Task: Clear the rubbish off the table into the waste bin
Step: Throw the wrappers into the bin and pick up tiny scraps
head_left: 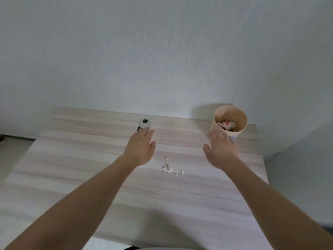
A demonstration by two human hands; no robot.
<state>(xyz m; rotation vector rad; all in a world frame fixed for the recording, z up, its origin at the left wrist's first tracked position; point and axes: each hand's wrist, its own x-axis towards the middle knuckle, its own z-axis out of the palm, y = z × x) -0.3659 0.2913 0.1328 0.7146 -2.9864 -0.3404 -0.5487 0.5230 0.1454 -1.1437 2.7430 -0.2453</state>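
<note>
A small beige waste bin (pixel 219 115) stands at the table's far right corner, with crumpled wrappers (pixel 226 125) inside. Several small white scraps (pixel 167 168) lie on the light wood table (pixel 90 150) between my arms. A can with a white top and a dark opening (pixel 144 123) stands near the far edge. My left hand (pixel 141 147) stretches out flat, its fingertips at the can's near side. My right hand (pixel 221 148) is also flat, with its fingertips in front of the bin's lower wall. Neither hand holds anything.
A pale wall rises right behind the table. The table's right edge drops off beside the bin, and its left edge borders a strip of floor.
</note>
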